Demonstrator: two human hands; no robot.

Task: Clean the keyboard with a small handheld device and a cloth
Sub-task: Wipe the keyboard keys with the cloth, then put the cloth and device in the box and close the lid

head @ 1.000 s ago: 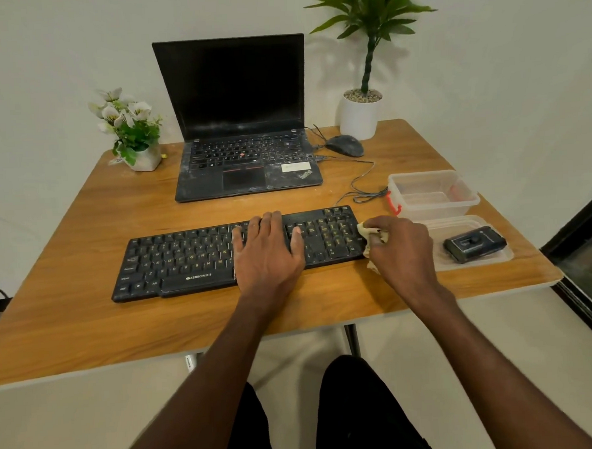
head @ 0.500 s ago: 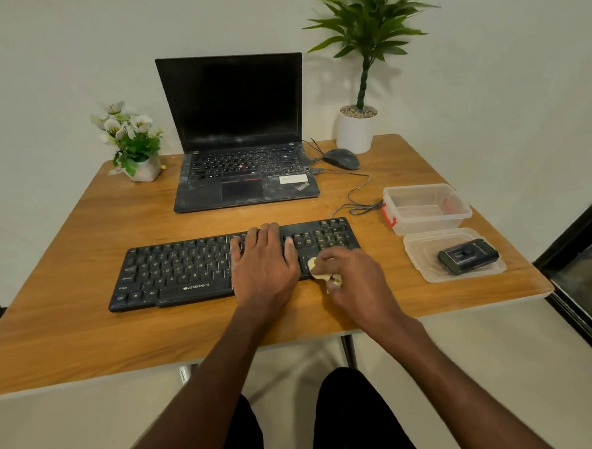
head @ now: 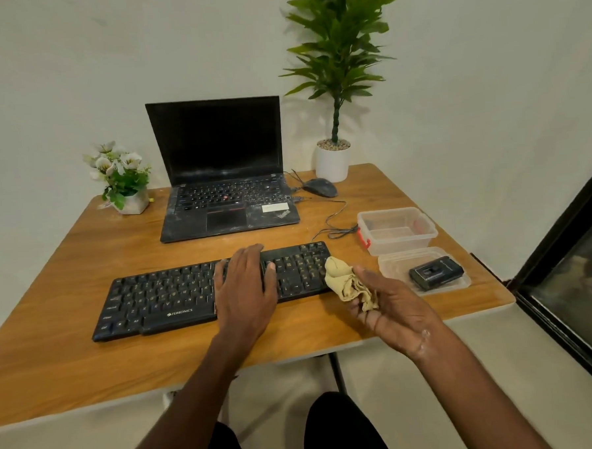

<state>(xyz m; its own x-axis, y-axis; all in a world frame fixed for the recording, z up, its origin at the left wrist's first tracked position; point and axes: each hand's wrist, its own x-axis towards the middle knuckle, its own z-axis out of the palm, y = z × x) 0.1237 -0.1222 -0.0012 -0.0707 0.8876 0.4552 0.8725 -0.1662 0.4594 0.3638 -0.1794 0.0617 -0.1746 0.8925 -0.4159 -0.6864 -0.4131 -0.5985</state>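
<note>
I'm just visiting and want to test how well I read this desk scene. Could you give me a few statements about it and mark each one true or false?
1. The left hand lies flat on the black keyboard. True.
2. The right hand holds a tan cloth. True.
3. The small black handheld device is in the left hand. False: it lies on the clear lid to the right of the keyboard.
4. The laptop is closed. False: it stands open, with a dark screen.
5. The mouse sits beside the white pot of the tall plant. True.
</note>
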